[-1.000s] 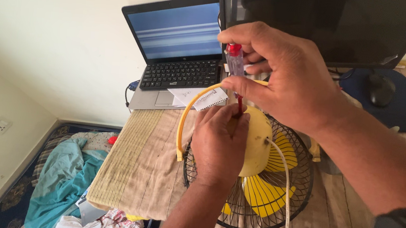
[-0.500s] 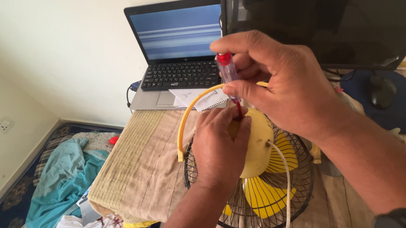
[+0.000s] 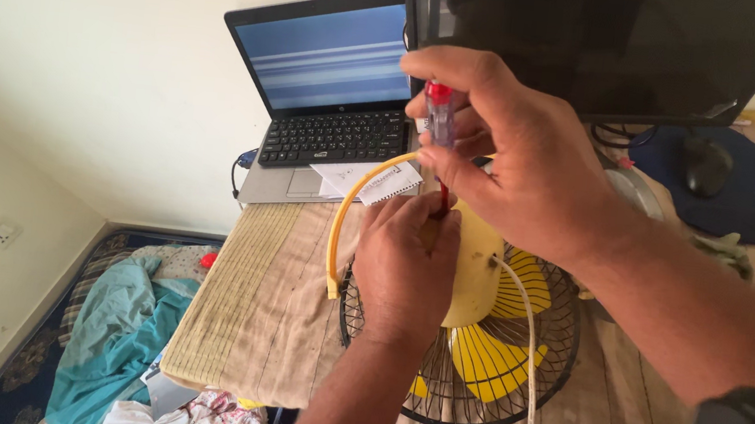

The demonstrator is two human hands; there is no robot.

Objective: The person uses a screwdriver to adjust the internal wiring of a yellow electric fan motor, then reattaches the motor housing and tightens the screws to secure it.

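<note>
A small yellow fan (image 3: 485, 345) with a black wire grille lies face down on the cloth-covered table (image 3: 255, 311). My left hand (image 3: 405, 262) grips the fan's yellow motor housing from the near side. My right hand (image 3: 514, 156) holds a screwdriver (image 3: 438, 120) with a clear handle and red cap upright, its tip down at the housing between my hands. A curved yellow handle (image 3: 345, 213) arcs off the fan to the left. A white cord (image 3: 527, 349) runs down over the grille.
An open laptop (image 3: 334, 95) sits at the table's far edge with a paper slip (image 3: 371, 181) in front. A dark monitor (image 3: 620, 41) stands behind my right hand, a mouse (image 3: 705, 164) on a blue pad to its right. Clothes (image 3: 117, 334) lie on the floor left.
My right hand has shifted slightly on the screwdriver handle, fingers turning around it. My left hand and the fan stay in place.
</note>
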